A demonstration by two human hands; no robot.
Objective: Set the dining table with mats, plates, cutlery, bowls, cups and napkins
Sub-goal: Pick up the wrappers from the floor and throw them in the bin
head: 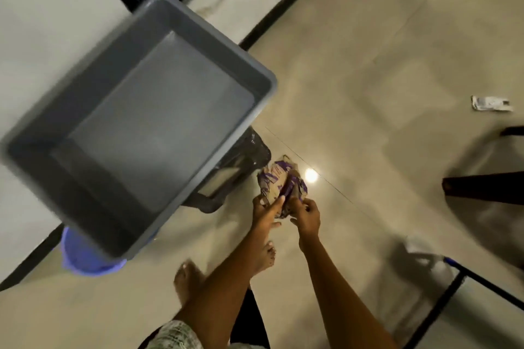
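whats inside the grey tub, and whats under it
The grey tub shows only its bare floor; nothing lies inside. A blue-violet bucket pokes out under its near corner, and a dark bag shows past its right edge. The rest beneath is covered.

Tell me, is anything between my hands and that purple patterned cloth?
No. Both the left hand and the right hand already grip the crumpled purple cloth above the floor. The grey tub sits off to the left, not between them.
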